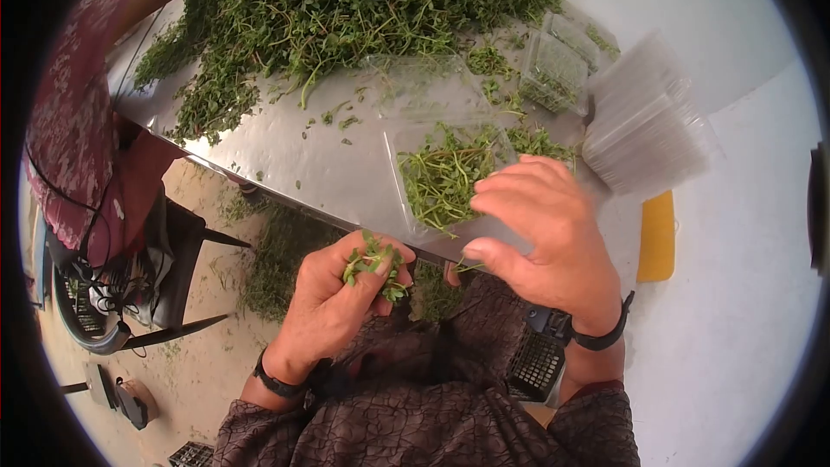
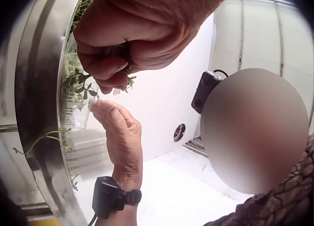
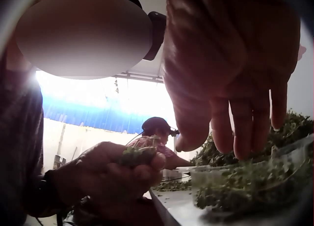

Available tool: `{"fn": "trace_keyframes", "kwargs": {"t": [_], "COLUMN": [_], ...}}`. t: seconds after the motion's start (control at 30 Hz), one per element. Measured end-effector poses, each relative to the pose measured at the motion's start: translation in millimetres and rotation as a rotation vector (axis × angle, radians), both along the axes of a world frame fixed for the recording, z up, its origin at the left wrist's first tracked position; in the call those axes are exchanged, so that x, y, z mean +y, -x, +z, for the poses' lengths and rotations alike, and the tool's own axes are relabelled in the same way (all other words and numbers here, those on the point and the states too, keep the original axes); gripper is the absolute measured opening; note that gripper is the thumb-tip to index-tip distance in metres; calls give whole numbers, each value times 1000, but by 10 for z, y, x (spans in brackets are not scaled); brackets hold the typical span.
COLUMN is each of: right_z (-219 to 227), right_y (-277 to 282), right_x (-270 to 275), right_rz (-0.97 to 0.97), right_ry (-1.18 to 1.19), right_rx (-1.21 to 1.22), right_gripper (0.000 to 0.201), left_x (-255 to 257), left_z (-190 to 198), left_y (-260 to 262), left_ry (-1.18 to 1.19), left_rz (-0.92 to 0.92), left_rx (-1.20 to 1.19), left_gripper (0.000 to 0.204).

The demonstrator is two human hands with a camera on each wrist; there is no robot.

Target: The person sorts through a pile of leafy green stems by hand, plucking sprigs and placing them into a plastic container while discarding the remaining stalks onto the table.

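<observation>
The left hand point(image 1: 333, 294) pinches a small bunch of green leafy sprigs point(image 1: 378, 269) just off the table's near edge; the left wrist view shows its fingers point(image 2: 110, 71) curled round them. With fingers spread and straight, the right hand point(image 1: 553, 238) hovers at the near right corner of a clear plastic box point(image 1: 399, 175). Green stems point(image 1: 445, 175) fill much of that box, and its clear lid point(image 1: 415, 104) lies folded back behind it. In the right wrist view the right hand point(image 3: 233, 73) hangs above the filled box point(image 3: 245, 186), nothing visibly held.
A large heap of greens point(image 1: 346, 13) covers the back of the metal table point(image 1: 285, 143). At right stand a closed filled box point(image 1: 553, 69), stacked empty boxes point(image 1: 648, 125) and a yellow object point(image 1: 657, 238). Another person point(image 1: 86, 121) is at the left, near a chair point(image 1: 186, 268).
</observation>
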State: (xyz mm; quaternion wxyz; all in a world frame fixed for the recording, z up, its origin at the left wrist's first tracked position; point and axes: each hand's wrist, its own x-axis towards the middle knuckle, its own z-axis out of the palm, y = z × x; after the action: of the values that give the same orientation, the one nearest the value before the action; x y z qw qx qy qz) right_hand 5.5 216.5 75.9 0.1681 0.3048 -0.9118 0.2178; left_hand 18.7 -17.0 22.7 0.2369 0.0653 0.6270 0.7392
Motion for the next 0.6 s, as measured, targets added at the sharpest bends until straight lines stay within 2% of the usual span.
{"fn": "trace_keyframes", "kwargs": {"t": [0.13,0.2,0.43,0.53,0.6], "right_z": [-96,-163,-185,-137,-113], "right_y": [8,44,117,119,101], "right_x": [-120,-141,-140,-175,-179], "right_rz": [-20,-51,-46,-95,-142], "right_ry": [-17,11,53,22,39], "right_rx": [-91,-64,-197,-129,14], "right_gripper": [29,17,9,10,13], "left_x": [34,32,14,12,8], "left_z": [-38,-44,-70,-64,-65], "left_y": [-22,-29,-23,-4,9], "left_ry": [-27,-35,-18,-14,-13], "left_rz": [6,7,-1,-12,-11], "left_rx": [18,27,35,67,99], "left_gripper": [20,20,20,21,22]}}
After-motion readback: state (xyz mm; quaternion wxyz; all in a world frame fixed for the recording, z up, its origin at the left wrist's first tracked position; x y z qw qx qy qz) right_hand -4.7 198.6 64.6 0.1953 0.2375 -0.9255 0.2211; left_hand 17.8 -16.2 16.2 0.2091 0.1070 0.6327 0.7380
